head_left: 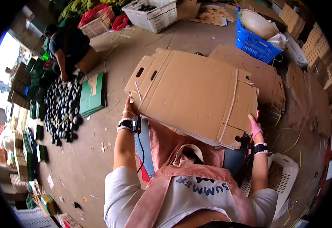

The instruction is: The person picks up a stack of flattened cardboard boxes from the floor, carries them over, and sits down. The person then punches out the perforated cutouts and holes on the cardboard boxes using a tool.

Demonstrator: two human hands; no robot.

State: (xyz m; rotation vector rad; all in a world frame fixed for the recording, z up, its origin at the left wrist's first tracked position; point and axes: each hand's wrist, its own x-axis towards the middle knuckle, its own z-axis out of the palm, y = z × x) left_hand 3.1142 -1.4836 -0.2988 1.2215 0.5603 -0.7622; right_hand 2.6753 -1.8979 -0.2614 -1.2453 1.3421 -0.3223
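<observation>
A strapped bundle of flattened brown cardboard boxes (196,95) lies across my lap, tilted, with two pale straps around it. My left hand (130,106) grips its left edge near the front corner, fingers partly hidden behind the board. At the right edge my right hand (255,126), in a pink glove, holds the bundle near its lower corner; something red shows beside the fingers. Both wrists wear bands with small black devices. Behind the bundle, more flat cardboard (263,81) lies on the floor.
To the left, a crouching person (69,45) reaches toward many dark round items (61,106) beside green flattened boxes (92,94). A blue crate (255,47) stands at the back right, white crates (156,17) at the back, and a white basket (289,174) by my right side.
</observation>
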